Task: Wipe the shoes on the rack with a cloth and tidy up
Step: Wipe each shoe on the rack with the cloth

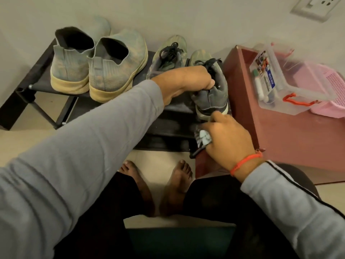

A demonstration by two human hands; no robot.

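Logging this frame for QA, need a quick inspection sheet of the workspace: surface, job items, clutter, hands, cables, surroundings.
Surface: black shoe rack on a pale tiled floor, against the wall.
Job's things: pair of grey-green knit shoes on the top shelf; laced shoe beside them; dark laced shoe lifted at the rack's right end; cloth bunched.
Clutter: clear storage box and pink basket on a reddish cabinet.
Hands: left hand has its grip on the dark laced shoe; right hand holds the cloth by the shoe's heel.
Cables: nothing seen.
Surroundings: wall socket; bare feet below.
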